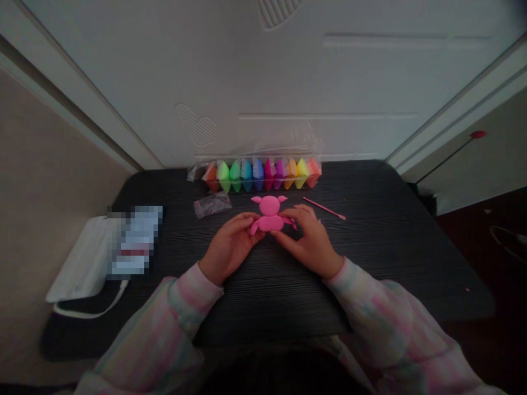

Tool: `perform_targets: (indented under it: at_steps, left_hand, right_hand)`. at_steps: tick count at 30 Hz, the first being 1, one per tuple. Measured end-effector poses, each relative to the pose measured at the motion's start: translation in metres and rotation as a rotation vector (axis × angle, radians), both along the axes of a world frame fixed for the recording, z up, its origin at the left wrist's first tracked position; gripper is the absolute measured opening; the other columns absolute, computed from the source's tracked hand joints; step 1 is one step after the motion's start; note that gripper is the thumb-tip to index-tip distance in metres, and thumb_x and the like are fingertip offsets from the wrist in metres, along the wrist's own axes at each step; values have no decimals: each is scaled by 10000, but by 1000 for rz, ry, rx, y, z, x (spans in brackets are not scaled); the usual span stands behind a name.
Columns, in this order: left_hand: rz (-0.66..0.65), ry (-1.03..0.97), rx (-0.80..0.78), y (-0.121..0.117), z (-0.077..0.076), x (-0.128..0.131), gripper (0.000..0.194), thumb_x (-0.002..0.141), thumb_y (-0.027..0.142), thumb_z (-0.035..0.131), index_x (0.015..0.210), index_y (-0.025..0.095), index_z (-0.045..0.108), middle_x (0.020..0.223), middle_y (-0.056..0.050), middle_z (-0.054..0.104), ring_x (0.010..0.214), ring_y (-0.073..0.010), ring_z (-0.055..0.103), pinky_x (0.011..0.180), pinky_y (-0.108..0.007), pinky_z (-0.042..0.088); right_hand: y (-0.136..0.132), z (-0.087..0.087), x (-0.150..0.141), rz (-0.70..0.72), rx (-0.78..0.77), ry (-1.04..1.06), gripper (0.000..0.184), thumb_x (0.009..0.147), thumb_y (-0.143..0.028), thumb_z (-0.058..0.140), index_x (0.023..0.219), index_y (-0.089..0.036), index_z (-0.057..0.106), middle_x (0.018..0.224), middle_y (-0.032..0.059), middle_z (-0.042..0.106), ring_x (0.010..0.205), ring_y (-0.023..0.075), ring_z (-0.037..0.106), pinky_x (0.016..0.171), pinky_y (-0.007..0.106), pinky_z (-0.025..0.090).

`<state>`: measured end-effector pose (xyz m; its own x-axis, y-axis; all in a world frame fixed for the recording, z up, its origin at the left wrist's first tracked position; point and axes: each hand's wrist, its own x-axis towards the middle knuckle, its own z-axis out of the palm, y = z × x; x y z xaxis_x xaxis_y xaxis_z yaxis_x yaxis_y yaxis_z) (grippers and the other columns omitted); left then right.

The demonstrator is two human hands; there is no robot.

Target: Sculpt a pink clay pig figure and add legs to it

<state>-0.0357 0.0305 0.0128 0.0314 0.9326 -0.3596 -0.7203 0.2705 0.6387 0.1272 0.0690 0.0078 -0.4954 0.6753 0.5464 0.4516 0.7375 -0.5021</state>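
"At the left of the frame, which items are located?"

"White power bank [78,263], with a smartphone [138,241] against its right side. The white cable [90,315] loops below, presumably limiting their separation."

"Upper center?"

"Colored clay packs [258,175] stand in a row, probably for color access; a crumpled clear packet [213,204] lies below their left end."

"Grip state at center?"

"Left hand [230,244]: thumb and fingers closed on the left limbs of the pink clay figure [270,206]. Right hand [313,241]: thumb at its lower edge, fingers on its right arm. Two-sided support likely spares the soft body. Table contact: cannot tell."

"Right of center?"

"Pink modeling tool [325,208], lying diagonally beyond the right hand, apparently within reach."
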Motion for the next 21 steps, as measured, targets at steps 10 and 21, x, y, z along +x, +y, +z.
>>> perform_targets:
  at_steps: [10, 21]
  left_hand:
    - [13, 90, 23, -1, 0, 1, 163, 596, 119, 666, 756, 117, 638, 786, -23, 620, 748, -119, 567, 702, -236, 463]
    - [48, 198, 42, -4, 3, 2, 189, 601, 175, 704, 774, 122, 650, 805, -38, 653, 786, -131, 581, 754, -241, 453]
  right_hand:
    - [0, 1, 0, -18, -31, -7, 231, 769, -277, 581, 967, -195, 496, 889, 45, 643, 859, 185, 583, 863, 373, 399]
    - [-2, -2, -5, -47, -121, 7, 216, 756, -227, 578, 959, -202, 510, 904, 52, 639, 880, 201, 572, 859, 408, 395]
